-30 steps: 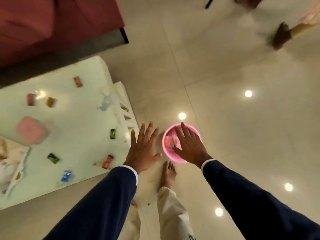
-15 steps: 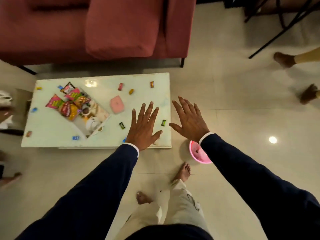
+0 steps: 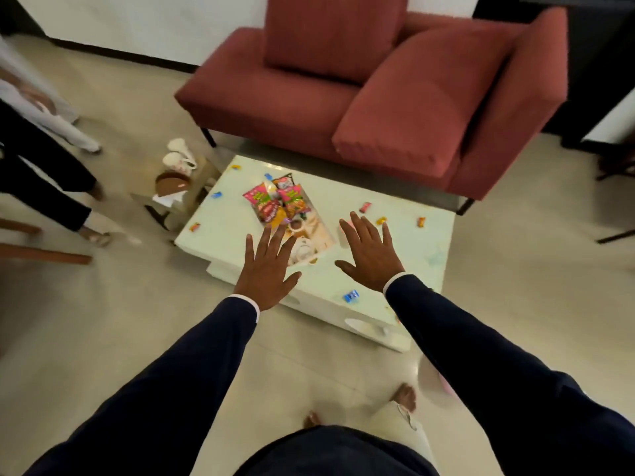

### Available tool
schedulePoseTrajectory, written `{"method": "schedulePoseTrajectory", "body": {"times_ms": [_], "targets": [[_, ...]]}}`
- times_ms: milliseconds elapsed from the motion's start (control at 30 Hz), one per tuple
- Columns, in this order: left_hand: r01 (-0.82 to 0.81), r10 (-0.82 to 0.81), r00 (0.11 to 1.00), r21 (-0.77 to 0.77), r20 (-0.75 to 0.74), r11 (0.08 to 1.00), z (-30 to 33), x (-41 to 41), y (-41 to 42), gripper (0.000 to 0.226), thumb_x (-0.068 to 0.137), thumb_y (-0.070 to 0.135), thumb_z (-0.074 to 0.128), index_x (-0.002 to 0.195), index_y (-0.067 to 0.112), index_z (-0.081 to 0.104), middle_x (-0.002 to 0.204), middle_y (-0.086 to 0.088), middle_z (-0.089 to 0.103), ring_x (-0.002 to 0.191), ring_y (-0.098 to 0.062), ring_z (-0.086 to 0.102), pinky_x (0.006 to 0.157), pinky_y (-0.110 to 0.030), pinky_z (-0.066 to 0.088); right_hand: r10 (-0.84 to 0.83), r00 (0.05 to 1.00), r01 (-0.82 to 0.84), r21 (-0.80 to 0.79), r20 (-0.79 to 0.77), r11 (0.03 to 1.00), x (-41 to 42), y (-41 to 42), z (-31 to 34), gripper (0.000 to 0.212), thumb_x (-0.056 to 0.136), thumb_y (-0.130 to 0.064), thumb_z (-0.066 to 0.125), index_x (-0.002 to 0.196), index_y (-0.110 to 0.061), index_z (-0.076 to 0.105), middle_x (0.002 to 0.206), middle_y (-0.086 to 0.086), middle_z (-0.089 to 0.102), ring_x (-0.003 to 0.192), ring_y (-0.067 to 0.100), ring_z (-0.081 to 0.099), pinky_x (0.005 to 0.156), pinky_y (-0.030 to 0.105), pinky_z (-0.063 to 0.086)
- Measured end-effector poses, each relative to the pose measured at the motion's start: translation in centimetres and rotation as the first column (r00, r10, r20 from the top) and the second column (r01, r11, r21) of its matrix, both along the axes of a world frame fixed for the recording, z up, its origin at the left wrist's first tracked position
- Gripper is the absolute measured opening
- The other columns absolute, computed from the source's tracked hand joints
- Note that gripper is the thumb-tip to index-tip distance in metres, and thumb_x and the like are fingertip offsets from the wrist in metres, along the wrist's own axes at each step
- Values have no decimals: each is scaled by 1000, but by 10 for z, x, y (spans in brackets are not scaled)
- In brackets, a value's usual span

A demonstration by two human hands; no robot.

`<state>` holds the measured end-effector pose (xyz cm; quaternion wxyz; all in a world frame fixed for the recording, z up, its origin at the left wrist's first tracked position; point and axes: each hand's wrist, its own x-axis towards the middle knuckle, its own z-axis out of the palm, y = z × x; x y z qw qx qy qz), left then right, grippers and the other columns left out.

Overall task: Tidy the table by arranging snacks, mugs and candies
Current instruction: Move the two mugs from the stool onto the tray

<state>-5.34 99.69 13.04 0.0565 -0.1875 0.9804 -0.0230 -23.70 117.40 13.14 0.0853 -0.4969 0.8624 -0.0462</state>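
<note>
Since the previous frame the view has lifted and swung: the pink bowl that sat on the floor by the right wrist is now almost wholly hidden behind the right sleeve (image 3: 515,372), and the whole sofa (image 3: 378,97) shows.

Snack packets (image 3: 275,202), pink, green and red, lie heaped at the far end of a tray (image 3: 318,223) near the middle of the pale worktop (image 3: 395,266). A white mug (image 3: 304,250) lies on the near end of that tray, just beyond the left hand (image 3: 266,266). Left hand: flat, palm down, fingers spread, holding nothing; fingertips overlap the tray's near edge in view. Right hand (image 3: 371,254): likewise spread and empty, over bare worktop to the right of the tray.

Loose candies: a blue one (image 3: 351,296) at the near edge, between the two wrists; a red one (image 3: 365,207), a yellow one (image 3: 381,220) and an orange one (image 3: 421,221) beyond the right hand; another blue one (image 3: 215,195) and an orange one (image 3: 195,227) at the left edge.

Two more white mugs (image 3: 178,154) stand on a low side stand (image 3: 178,201) left of the worktop. Other people's legs (image 3: 51,173) at frame left.
</note>
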Motion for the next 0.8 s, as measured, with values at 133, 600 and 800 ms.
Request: {"method": "schedulePoseTrajectory", "body": {"times_ms": [133, 600, 800], "targets": [[-88, 88, 996, 20, -28, 996, 19, 34, -54, 78, 97, 53, 48, 159, 17, 17, 169, -11, -3, 155, -36, -4, 119, -65, 5, 67, 998, -67, 1, -16, 998, 28, -60, 14, 86, 93, -62, 49, 159, -19, 13, 168, 11, 8, 153, 33, 13, 119, 64, 13], [-249, 253, 967, 116, -20, 961, 5, 51, -215, 71, 99, 47, 51, 157, 19, 23, 169, -9, -6, 155, -35, -6, 119, -62, 0, 179, 983, -180, 7, 50, 984, 14, -245, -1, 83, 91, -54, 59, 157, -19, 21, 164, 8, 22, 150, 32, 24, 118, 65, 17], [-352, 354, 935, 152, 14, 924, 7, 30, -310, 72, 98, 47, 50, 158, 19, 19, 169, -8, -8, 155, -34, -10, 120, -64, -1, 254, 964, -258, 50, 76, 965, -14, -353, -5, 83, 91, -53, 60, 156, -19, 22, 164, 9, 21, 150, 34, 24, 119, 63, 20]]}}
